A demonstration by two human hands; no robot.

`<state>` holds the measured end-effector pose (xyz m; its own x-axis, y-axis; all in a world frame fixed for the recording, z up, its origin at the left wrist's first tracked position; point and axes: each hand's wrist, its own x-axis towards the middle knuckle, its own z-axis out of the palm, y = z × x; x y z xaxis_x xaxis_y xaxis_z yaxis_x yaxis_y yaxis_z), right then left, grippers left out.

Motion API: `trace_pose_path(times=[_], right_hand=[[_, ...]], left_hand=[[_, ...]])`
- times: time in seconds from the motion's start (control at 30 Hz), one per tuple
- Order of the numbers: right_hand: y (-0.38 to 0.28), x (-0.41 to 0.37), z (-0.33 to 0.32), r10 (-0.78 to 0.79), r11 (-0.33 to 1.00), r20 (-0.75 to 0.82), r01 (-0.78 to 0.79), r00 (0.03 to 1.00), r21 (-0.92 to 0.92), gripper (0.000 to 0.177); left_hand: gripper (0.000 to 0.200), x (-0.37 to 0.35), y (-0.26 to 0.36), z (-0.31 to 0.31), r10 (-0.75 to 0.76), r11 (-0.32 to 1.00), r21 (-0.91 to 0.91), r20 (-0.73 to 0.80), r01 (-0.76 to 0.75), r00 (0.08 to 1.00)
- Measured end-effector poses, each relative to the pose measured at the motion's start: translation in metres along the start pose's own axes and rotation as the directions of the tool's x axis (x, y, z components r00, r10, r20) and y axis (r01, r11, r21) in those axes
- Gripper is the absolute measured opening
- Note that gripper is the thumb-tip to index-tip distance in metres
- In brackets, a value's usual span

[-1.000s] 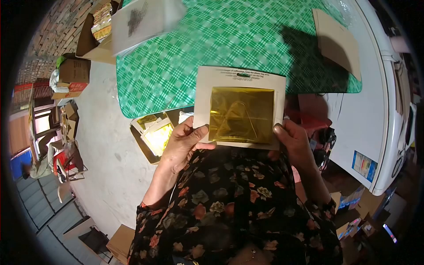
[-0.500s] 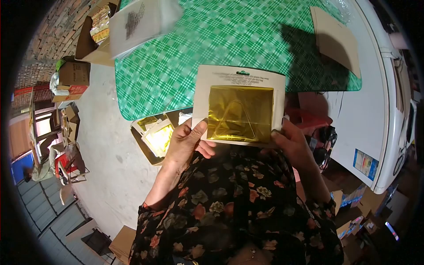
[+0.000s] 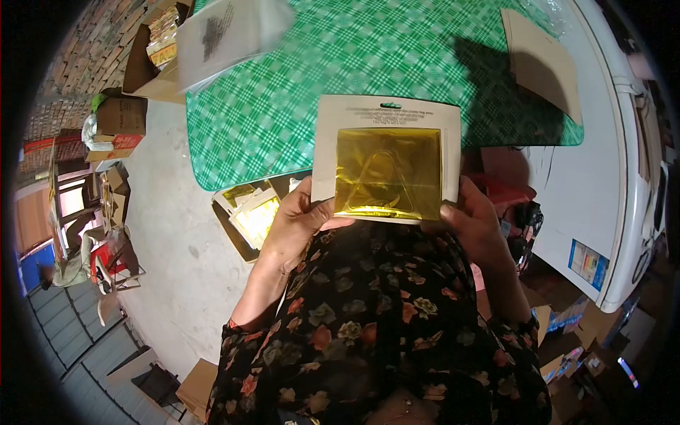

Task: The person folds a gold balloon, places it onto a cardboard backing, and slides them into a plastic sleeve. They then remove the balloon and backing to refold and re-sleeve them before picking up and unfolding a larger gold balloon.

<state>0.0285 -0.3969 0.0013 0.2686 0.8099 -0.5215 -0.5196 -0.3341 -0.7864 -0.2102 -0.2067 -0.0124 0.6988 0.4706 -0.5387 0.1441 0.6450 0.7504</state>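
Observation:
A cream card package with a gold foil panel is held upright before my body, in front of the green checked table's near edge. A triangular outline shows through the foil, and a slot and small print are at the card's top. My left hand grips the lower left corner, thumb on the front and fingers behind. My right hand pinches the lower right corner with its thumb in front; its other fingers are partly hidden.
The green table bears a stack of clear plastic sleeves and cream cards. An open box of gold-panelled cards stands below the near edge. A white appliance is at right. A person sits far left.
Both hands have raised the card package slightly and tilted it a little. The glare on the foil has moved to its lower edge.

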Motion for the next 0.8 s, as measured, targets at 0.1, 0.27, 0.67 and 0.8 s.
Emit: trace_pose_path(times=[0.1,0.27,0.67,0.8], right_hand=[[-0.002,-0.001,0.0,-0.008,0.999,0.035,0.009,0.999,-0.031,0.044],[0.0,0.007,0.0,-0.079,0.997,0.011,0.079,0.997,-0.017,0.043],[-0.004,0.032,0.009,-0.253,0.966,-0.078,0.257,0.964,0.039,0.044],[0.001,0.032,0.004,-0.221,0.975,-0.089,0.218,0.971,-0.037,0.044]], left_hand=[[0.046,0.001,0.001,0.001,0.019,1.0,0.0,-0.011,-0.019,1.0],[0.045,0.005,0.005,0.008,0.053,0.998,0.033,-0.031,-0.052,0.998],[0.034,0.017,0.021,0.005,0.057,0.995,0.088,-0.038,-0.054,0.998],[0.034,0.018,0.019,0.007,0.019,0.994,0.112,-0.053,-0.013,0.998]])
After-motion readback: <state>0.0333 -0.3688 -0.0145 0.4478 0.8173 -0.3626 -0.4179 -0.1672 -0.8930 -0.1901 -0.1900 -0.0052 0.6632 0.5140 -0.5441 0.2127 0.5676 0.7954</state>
